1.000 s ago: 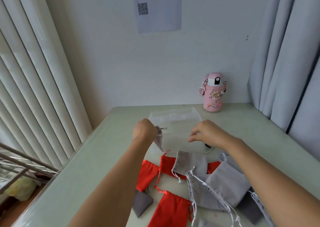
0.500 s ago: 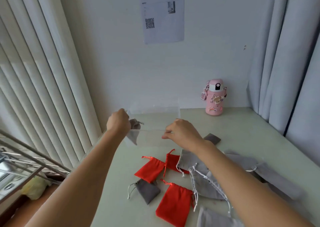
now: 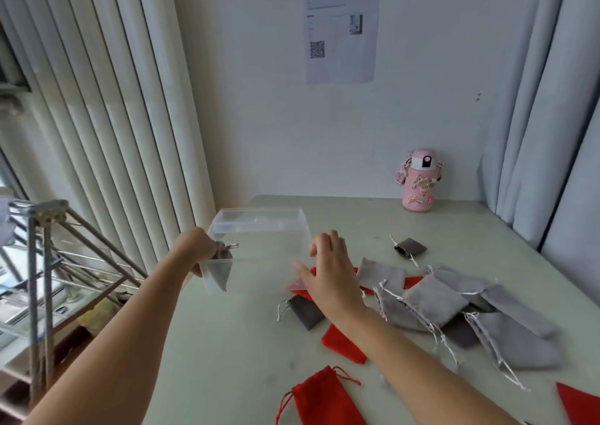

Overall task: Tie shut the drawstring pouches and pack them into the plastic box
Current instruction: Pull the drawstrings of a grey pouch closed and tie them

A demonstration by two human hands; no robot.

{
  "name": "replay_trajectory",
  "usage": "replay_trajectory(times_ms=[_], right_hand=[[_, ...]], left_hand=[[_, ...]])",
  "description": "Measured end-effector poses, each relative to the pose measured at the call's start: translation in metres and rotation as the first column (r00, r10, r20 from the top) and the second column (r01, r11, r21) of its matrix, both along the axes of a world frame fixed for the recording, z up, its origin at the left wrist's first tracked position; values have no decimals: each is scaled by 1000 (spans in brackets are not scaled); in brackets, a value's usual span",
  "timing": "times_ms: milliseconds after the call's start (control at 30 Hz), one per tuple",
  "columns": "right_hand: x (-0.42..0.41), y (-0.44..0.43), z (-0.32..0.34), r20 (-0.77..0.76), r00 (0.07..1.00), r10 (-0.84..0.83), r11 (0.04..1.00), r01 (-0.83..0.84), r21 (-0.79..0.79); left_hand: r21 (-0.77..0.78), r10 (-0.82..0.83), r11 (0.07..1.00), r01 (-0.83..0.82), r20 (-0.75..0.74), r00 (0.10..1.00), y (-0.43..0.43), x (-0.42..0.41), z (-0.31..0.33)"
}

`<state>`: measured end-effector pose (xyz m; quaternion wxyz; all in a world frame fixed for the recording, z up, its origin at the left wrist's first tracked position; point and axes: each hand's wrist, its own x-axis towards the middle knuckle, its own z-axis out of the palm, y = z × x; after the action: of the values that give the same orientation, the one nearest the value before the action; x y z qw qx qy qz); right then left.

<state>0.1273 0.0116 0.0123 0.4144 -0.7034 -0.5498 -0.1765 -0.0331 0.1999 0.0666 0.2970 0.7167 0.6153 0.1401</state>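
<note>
A clear plastic box (image 3: 259,229) stands near the left edge of the pale green table (image 3: 227,343). My left hand (image 3: 198,249) grips its near left corner and pinches a small grey pouch (image 3: 223,270) against the wall. My right hand (image 3: 328,268) hovers at the box's near right corner, fingers spread and holding nothing. Loose pouches lie to the right: a pile of light grey pouches (image 3: 431,298), a dark grey pouch (image 3: 410,247) further back, another dark grey pouch (image 3: 306,311) under my right wrist, and red pouches (image 3: 324,398) near the front.
A pink bottle (image 3: 420,181) stands at the back against the wall. Vertical blinds (image 3: 113,116) hang left of the table and a grey curtain (image 3: 535,116) on the right. A metal rack (image 3: 42,262) stands beyond the left edge.
The box has moved left, away from the pouch pile toward the table's left edge. My right hand has let go of the box's rim and opened; my left hand keeps its grip.
</note>
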Motion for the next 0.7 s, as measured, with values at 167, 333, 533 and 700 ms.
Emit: replay_trajectory(times_ms=[167, 333, 533, 700], right_hand=[[13, 2, -37, -12, 1000, 14, 787, -18, -616], [18, -9, -52, -54, 986, 156, 703, -150, -696], [27, -33, -58, 0, 989, 148, 723, -108, -683], [38, -64, -54, -28, 986, 167, 730, -142, -668]], left_hand=[[5, 36, 999, -36, -63, 997, -3, -27, -7], [104, -30, 993, 49, -179, 983, -10, -38, -12], [84, -100, 990, 116, -172, 980, -19, -30, -23], [78, -104, 990, 116, -148, 983, -20, -22, -27]])
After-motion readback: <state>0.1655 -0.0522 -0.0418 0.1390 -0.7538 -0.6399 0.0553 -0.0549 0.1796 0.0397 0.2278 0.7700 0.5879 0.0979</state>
